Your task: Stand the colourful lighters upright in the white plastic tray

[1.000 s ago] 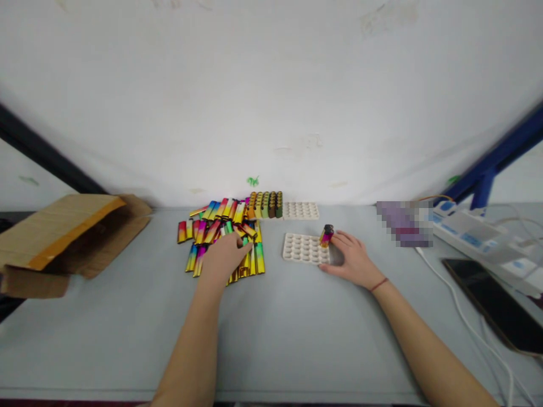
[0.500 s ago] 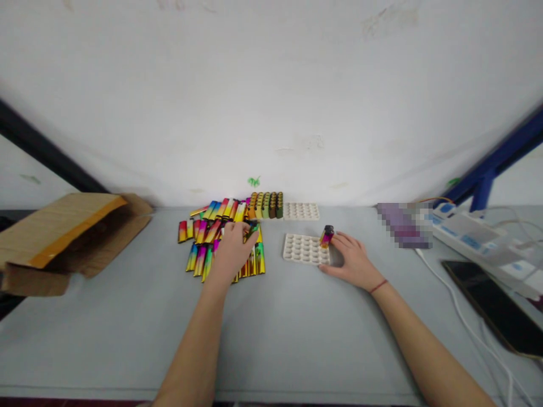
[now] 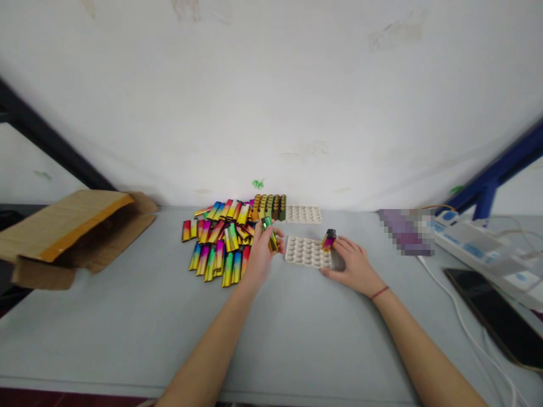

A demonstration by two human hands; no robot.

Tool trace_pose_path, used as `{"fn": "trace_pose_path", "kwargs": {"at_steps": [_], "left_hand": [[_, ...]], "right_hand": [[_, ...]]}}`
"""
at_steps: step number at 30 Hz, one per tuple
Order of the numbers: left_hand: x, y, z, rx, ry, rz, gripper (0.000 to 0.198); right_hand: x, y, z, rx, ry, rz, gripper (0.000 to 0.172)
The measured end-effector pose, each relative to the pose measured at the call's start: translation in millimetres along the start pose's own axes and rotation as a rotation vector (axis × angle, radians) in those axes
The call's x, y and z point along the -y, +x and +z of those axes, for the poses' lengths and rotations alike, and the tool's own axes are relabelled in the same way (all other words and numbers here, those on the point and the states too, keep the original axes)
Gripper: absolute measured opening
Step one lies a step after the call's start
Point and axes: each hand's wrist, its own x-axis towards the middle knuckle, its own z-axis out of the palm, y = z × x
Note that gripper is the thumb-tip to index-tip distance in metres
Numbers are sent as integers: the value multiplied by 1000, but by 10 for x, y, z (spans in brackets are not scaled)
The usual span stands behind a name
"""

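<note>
My left hand is closed around a green and gold lighter, held tilted just left of the near white tray. Beside that hand lies a heap of shiny, rainbow-coloured lighters. My right hand rests against the tray's right edge, its thumb at the near corner and its fingers spread apart. At the tray's right end, close to those fingertips, a purple and gold lighter with a black top stands upright. The other round hollows that show in this tray hold nothing.
Behind the heap, lighters stand upright in a tight block. Another white tray lies beside it near the wall. An opened cardboard box is at left. To the right are a power strip, a black phone and a white cable.
My left hand has lifted a green and gold lighter from the heap and moved right towards the near tray. My right hand stays at the tray's edge. The view has shifted slightly.
</note>
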Motion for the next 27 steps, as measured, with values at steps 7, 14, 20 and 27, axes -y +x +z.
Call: {"fn": "trace_pose_path", "kwargs": {"at_steps": [7,14,20,27], "left_hand": [[21,-31,13,-5,-48,-159,50],[54,-11,12,-109,-15,-242,50],[68,-2,29,-150,-20,-222,50],[103,-39,29,-157,-28,-207,55]], "right_hand": [[-4,-2,-2,15,6,7,67],[-22,-9,11,9,3,8,67],[-25,-11,11,4,-3,4,66],[-14,-11,4,3,5,7,66]]}}
